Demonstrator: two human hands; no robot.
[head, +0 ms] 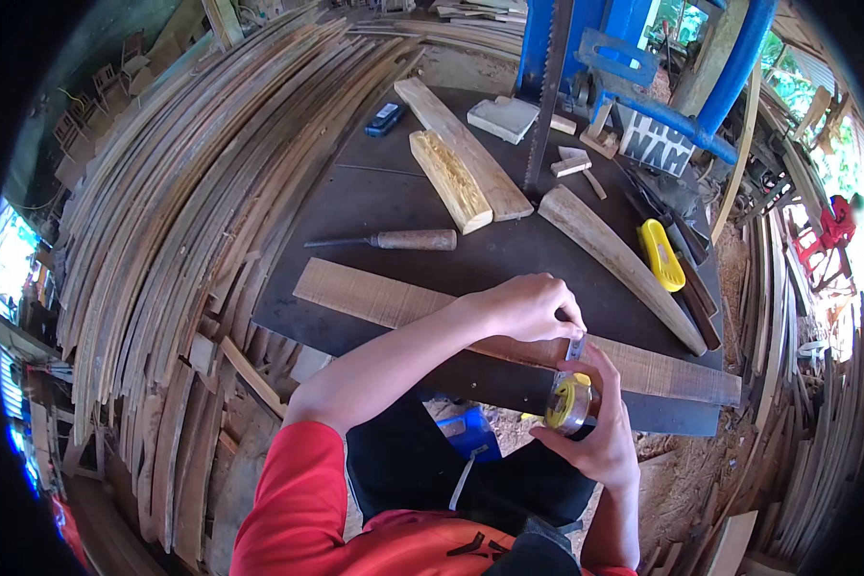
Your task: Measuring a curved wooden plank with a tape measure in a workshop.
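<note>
A long flat wooden board lies across the near part of the dark bandsaw table. Over its right half, my left hand pinches the end of a tape measure's blade between thumb and fingers. My right hand grips the yellow and clear case of the tape measure at the table's near edge. A short length of blade spans the board's width between both hands. Beyond the board lies a chisel-like tool with a wooden handle.
The toothed bandsaw blade stands upright at the back beside blue machine parts. Wood pieces, a tapered wooden piece and a yellow plastic object lie on the table. Stacked wooden strips fill the left side.
</note>
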